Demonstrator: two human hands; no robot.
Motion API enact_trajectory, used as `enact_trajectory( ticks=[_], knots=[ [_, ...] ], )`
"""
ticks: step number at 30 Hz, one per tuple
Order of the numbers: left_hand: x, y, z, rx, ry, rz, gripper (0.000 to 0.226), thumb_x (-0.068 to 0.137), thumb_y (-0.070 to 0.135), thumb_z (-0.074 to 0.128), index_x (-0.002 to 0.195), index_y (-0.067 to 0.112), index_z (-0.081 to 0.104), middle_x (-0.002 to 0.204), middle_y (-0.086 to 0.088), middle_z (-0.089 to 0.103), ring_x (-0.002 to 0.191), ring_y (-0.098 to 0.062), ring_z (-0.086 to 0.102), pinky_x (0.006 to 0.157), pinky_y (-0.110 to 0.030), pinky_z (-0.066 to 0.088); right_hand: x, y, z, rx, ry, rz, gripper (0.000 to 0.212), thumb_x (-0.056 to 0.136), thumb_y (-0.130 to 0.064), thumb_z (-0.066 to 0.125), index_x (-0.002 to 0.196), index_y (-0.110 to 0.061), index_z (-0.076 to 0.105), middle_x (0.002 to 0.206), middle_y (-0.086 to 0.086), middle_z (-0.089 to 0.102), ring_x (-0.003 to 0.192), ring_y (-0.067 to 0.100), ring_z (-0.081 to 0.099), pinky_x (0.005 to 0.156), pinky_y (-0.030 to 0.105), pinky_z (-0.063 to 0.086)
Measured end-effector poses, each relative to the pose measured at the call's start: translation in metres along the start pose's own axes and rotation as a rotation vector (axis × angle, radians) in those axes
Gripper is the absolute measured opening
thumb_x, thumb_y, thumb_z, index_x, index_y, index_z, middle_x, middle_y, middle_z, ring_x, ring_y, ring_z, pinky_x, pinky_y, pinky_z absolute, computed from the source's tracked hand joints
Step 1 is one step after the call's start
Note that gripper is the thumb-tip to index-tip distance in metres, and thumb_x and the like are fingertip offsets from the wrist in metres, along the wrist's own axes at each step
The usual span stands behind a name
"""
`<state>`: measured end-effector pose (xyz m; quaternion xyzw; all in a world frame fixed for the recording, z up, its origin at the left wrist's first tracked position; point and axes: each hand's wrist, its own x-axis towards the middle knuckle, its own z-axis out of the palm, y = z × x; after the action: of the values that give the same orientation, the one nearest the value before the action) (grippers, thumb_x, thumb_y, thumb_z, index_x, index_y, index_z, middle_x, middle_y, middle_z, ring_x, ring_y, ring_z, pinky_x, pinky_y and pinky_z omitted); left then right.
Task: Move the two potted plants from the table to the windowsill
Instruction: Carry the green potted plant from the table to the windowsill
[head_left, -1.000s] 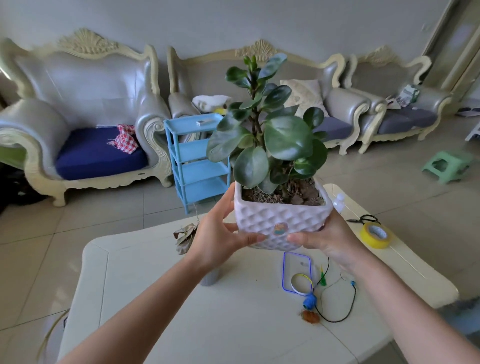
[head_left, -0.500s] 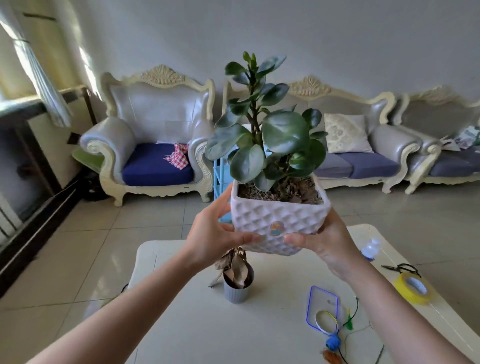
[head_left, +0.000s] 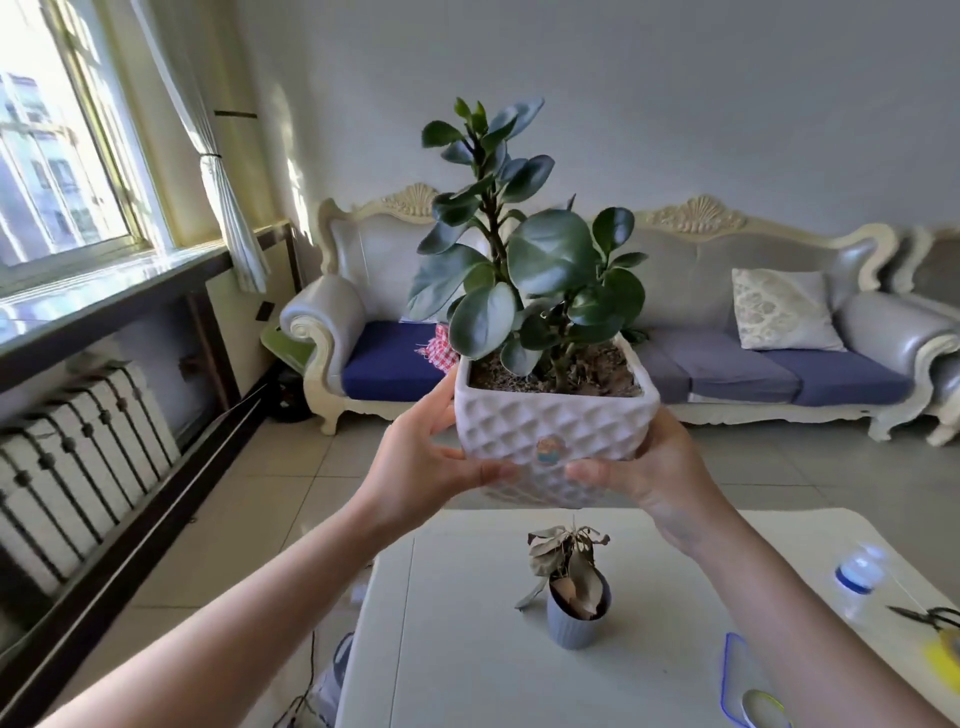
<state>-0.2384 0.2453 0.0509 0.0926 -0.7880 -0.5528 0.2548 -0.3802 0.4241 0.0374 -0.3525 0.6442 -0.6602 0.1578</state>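
Observation:
I hold a white textured pot (head_left: 553, 434) with a leafy green plant (head_left: 519, 260) up in the air above the table. My left hand (head_left: 421, 462) grips its left side and my right hand (head_left: 652, 467) grips its right side. Below it, a small grey pot with a withered brown plant (head_left: 574, 592) stands on the white table (head_left: 467, 665). The windowsill (head_left: 104, 291) runs along the left wall under the window, well apart from the pot.
A radiator (head_left: 78, 457) sits under the sill, with a curtain (head_left: 228, 208) at its far end. Sofas with blue cushions (head_left: 727, 322) line the back wall. A bottle (head_left: 860, 571), scissors (head_left: 930, 618) and a phone case (head_left: 743, 686) lie on the table's right side.
My view has swung left, bringing the window and sill into sight. The white pot stays in both hands, lifted higher above the table. The small grey pot has not moved.

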Motion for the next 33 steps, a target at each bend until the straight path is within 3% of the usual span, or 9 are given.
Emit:
enact_trajectory(
  ticks=[4, 9, 12, 17, 20, 25, 28, 33],
  knots=[
    [-0.008, 0.001, -0.049, 0.043, 0.021, 0.010, 0.080, 0.060, 0.006, 0.085, 0.132, 0.012, 0.048, 0.101, 0.006, 0.074, 0.092, -0.009, 0.071, 0.068, -0.022, 0.059, 0.013, -0.009, 0.048, 0.027, -0.016, -0.008, 0.096, 0.031, -0.037, 0.094, 0.118, -0.020, 0.060, 0.116, 0.006, 0.071, 0.108, 0.025, 0.066, 0.081, 0.039, 0.057],
    [-0.014, 0.002, -0.107, 0.097, 0.075, 0.024, 0.075, 0.059, 0.014, 0.085, 0.127, 0.018, 0.053, 0.088, 0.023, 0.074, 0.084, 0.000, 0.070, 0.066, -0.017, 0.057, 0.030, -0.020, 0.107, 0.057, -0.033, -0.032, 0.092, 0.037, -0.023, 0.090, 0.121, -0.015, 0.055, 0.110, 0.002, 0.071, 0.102, 0.020, 0.068, 0.080, 0.035, 0.058],
    [-0.017, 0.002, -0.135, 0.098, 0.116, 0.013, 0.084, 0.053, 0.028, 0.086, 0.129, 0.018, 0.052, 0.096, 0.018, 0.075, 0.089, -0.004, 0.071, 0.070, -0.025, 0.060, 0.047, -0.024, 0.132, 0.073, -0.082, -0.028, 0.084, 0.040, -0.015, 0.092, 0.117, -0.016, 0.058, 0.106, -0.001, 0.073, 0.101, 0.018, 0.069, 0.078, 0.032, 0.058],
    [-0.017, -0.004, -0.172, 0.099, 0.211, 0.005, 0.089, 0.056, 0.019, 0.086, 0.135, 0.019, 0.046, 0.098, 0.018, 0.075, 0.087, -0.006, 0.072, 0.066, -0.022, 0.059, 0.077, -0.029, 0.171, 0.101, -0.173, -0.058, 0.072, 0.037, -0.017, 0.087, 0.105, -0.019, 0.062, 0.102, 0.001, 0.073, 0.098, 0.020, 0.070, 0.080, 0.036, 0.059],
    [-0.018, -0.009, -0.193, 0.097, 0.264, -0.006, 0.095, 0.053, 0.026, 0.084, 0.138, 0.018, 0.042, 0.100, 0.006, 0.075, 0.085, -0.011, 0.074, 0.069, -0.027, 0.061, 0.096, -0.029, 0.193, 0.091, -0.248, -0.069, 0.078, 0.042, -0.009, 0.091, 0.114, -0.011, 0.061, 0.105, 0.004, 0.073, 0.097, 0.016, 0.070, 0.074, 0.029, 0.058],
    [-0.020, -0.019, -0.236, 0.117, 0.336, -0.005, 0.091, 0.055, 0.023, 0.083, 0.136, 0.013, 0.044, 0.109, 0.004, 0.070, 0.083, -0.010, 0.074, 0.066, -0.022, 0.059, 0.125, -0.028, 0.238, 0.138, -0.336, -0.067, 0.068, 0.047, 0.006, 0.085, 0.106, -0.017, 0.061, 0.097, -0.003, 0.074, 0.084, 0.006, 0.072, 0.065, 0.021, 0.056],
    [-0.022, -0.029, -0.263, 0.126, 0.361, -0.019, 0.091, 0.055, 0.022, 0.084, 0.136, 0.012, 0.043, 0.114, 0.001, 0.070, 0.087, -0.010, 0.073, 0.071, -0.027, 0.061, 0.138, -0.025, 0.269, 0.146, -0.372, -0.071, 0.075, 0.045, 0.000, 0.085, 0.114, -0.008, 0.059, 0.110, 0.012, 0.070, 0.089, 0.014, 0.072, 0.067, 0.025, 0.057],
    [-0.025, -0.051, -0.319, 0.155, 0.389, -0.026, 0.086, 0.059, 0.014, 0.085, 0.135, 0.012, 0.044, 0.111, 0.002, 0.070, 0.084, -0.007, 0.073, 0.067, -0.022, 0.059, 0.158, -0.019, 0.329, 0.147, -0.395, -0.071, 0.083, 0.039, -0.015, 0.089, 0.116, -0.010, 0.058, 0.113, 0.012, 0.070, 0.097, 0.022, 0.071, 0.075, 0.035, 0.058]
  ],
)
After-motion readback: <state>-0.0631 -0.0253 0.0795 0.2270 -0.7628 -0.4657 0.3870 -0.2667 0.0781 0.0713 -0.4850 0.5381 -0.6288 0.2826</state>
